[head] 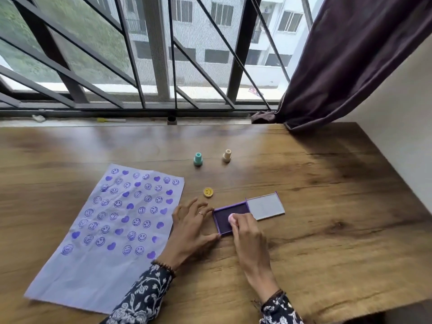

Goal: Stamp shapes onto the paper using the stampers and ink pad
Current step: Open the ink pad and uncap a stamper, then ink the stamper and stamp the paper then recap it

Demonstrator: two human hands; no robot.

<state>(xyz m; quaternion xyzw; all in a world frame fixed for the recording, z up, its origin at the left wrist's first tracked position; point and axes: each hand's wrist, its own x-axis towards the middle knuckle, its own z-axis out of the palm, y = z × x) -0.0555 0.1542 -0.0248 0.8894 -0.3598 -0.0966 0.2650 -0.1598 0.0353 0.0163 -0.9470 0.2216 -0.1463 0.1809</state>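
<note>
The right hand [245, 232] is pinching a pink stamper [232, 217] onto the ink pad [230, 218]; the left hand [190, 226], fingers spread, is bracing the pad's nine-o'clock edge. The paper [105, 235] is lying at nine o'clock, bare table [327, 206] at three.

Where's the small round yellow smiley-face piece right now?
Head view: the yellow smiley-face piece lies on the wooden table, just right of the stamped paper, beyond the left hand.

A single head-worn camera looks forward and down. It sits close above the brown wooden table [304, 183]. It faces a barred window [140, 54].
</note>
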